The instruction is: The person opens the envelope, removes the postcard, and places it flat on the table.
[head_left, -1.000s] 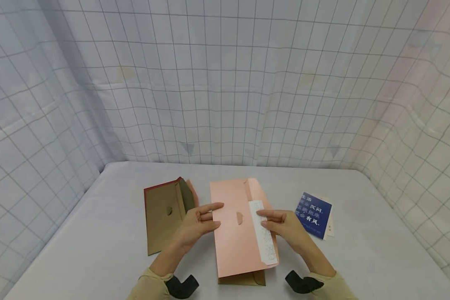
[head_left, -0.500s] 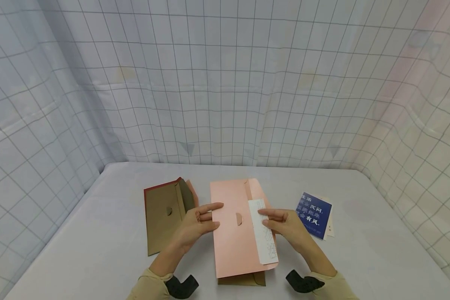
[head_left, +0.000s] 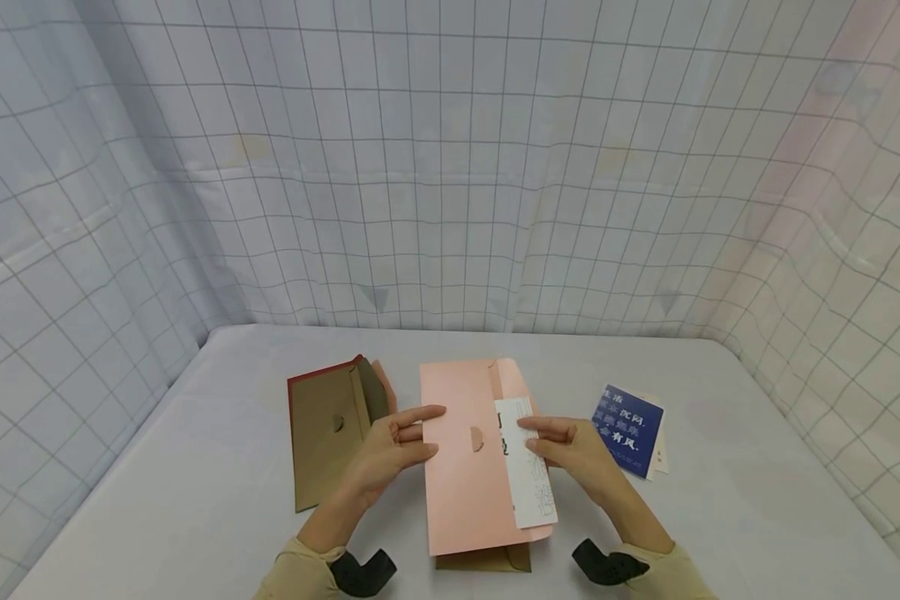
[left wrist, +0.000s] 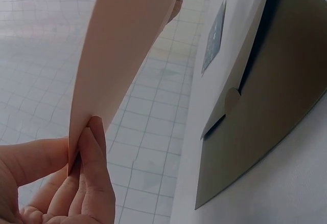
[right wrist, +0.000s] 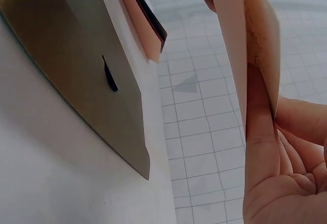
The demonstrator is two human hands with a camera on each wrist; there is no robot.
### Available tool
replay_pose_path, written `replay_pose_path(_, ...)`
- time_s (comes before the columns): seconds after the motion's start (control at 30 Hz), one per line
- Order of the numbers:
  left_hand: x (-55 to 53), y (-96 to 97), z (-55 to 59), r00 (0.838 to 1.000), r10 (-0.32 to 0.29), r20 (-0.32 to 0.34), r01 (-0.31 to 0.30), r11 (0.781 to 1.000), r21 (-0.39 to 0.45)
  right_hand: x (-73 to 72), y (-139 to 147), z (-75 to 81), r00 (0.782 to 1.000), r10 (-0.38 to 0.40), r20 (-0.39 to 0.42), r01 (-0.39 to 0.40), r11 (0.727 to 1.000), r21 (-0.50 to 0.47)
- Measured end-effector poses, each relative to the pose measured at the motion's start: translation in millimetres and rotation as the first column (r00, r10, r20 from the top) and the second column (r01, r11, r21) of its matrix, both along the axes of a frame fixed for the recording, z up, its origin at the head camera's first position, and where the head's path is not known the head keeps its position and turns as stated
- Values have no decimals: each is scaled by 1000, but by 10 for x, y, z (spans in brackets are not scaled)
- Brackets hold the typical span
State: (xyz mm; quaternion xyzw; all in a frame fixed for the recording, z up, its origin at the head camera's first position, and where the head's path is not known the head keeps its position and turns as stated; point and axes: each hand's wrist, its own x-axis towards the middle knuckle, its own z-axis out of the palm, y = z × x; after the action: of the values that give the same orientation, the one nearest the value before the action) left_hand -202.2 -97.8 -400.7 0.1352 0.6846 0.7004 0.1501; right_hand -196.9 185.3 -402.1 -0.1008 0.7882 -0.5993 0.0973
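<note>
A pink envelope (head_left: 453, 467) hangs above the table, its half-round notch facing up. My left hand (head_left: 390, 454) pinches its left edge between thumb and fingers, as the left wrist view also shows. From the opening on the right side juts a white card (head_left: 527, 475) with dark characters and faint line drawing. My right hand (head_left: 570, 450) pinches this card between thumb and fingers; in the right wrist view a finger (right wrist: 260, 116) lies alongside the pink panel. The part of the card inside the envelope is hidden.
Under the pink envelope lies an olive-gold envelope (head_left: 487, 560). Another olive envelope (head_left: 322, 450) with a red edge lies at the left, something pink (head_left: 386, 387) behind it. Blue and white cards (head_left: 628, 429) lie at the right. Grid-patterned curtains (head_left: 450, 167) surround the white table (head_left: 750, 500).
More of the white card shows outside the envelope, and its dark characters have come into sight. The pink envelope has shifted slightly left. Both hands keep their hold.
</note>
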Motion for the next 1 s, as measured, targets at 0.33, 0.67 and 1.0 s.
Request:
replay_pose_path(0.33, -18, -25, 0, 1000, -11, -17, 11, 1000, -2, -45, -7, 5, 999, -41, -13, 42, 998, 42)
replay_pose_path(0.67, -27, -24, 2, 1000, -29, -7, 29, 1000, -3, -7, 16, 18, 998, -68, 4, 67, 998, 19)
replay_pose_path(1.0, -23, -41, 0, 1000, -21, -15, 20, 1000, -23, -3, 14, 25, 996, -90, 6, 90, 996, 25)
